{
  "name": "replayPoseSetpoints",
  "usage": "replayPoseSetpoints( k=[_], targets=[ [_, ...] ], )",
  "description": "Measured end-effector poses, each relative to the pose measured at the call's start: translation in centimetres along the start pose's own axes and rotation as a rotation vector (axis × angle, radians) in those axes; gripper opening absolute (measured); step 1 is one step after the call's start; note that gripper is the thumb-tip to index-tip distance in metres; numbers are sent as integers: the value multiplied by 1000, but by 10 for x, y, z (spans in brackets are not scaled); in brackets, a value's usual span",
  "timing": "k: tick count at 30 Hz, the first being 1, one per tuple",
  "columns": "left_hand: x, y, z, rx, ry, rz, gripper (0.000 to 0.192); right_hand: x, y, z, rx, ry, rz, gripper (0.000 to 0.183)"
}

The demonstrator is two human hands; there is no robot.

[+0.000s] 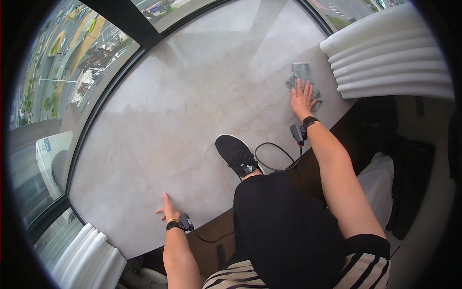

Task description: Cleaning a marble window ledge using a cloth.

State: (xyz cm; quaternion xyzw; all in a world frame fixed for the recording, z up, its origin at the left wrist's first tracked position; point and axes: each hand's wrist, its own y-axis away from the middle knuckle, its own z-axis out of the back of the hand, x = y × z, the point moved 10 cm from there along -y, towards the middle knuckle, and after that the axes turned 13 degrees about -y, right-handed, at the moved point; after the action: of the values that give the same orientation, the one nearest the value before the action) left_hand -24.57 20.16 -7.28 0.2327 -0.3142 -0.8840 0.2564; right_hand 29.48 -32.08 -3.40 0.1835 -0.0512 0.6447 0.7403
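Note:
A grey-green cloth [301, 68] lies crumpled on the marble-patterned windowsill [180, 119], near its right end. Spread flat over the lower part of the cloth, my right hand [302, 99] presses it against the stone; the palm hides some of it. My left hand [169, 210] is at the sill's near left part with nothing in it. Its index finger points forward and the other fingers are apart. Whether its palm rests on the surface is hard to see. Between the hands, my foot in a black lace-up shoe [236, 153] stands on the sill.
Window glass in a dark frame [108, 86] borders the sill's far side. White curtains hang bunched at the right [386, 57] and lower left [90, 256]. Each wrist carries a strapped device; a black cable [265, 143] loops from the right one [297, 133] beside the shoe.

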Motion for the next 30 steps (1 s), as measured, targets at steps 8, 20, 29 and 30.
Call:
replayPoseSetpoints(
  k=[8, 20, 29, 30],
  targets=[
    [4, 29, 13, -42, -312, -52, 135, 21, 213, -29, 322, 35, 580, 54],
    [2, 25, 12, -96, -507, -165, 132, 88, 107, -22, 144, -33, 549, 52],
    [4, 29, 18, -87, -547, -138, 129, 67, 236, -52, 407, 54, 780, 52],
    [4, 30, 17, -80, -534, -141, 129, 52, 238, -46, 403, 57, 776, 52]
  ],
)
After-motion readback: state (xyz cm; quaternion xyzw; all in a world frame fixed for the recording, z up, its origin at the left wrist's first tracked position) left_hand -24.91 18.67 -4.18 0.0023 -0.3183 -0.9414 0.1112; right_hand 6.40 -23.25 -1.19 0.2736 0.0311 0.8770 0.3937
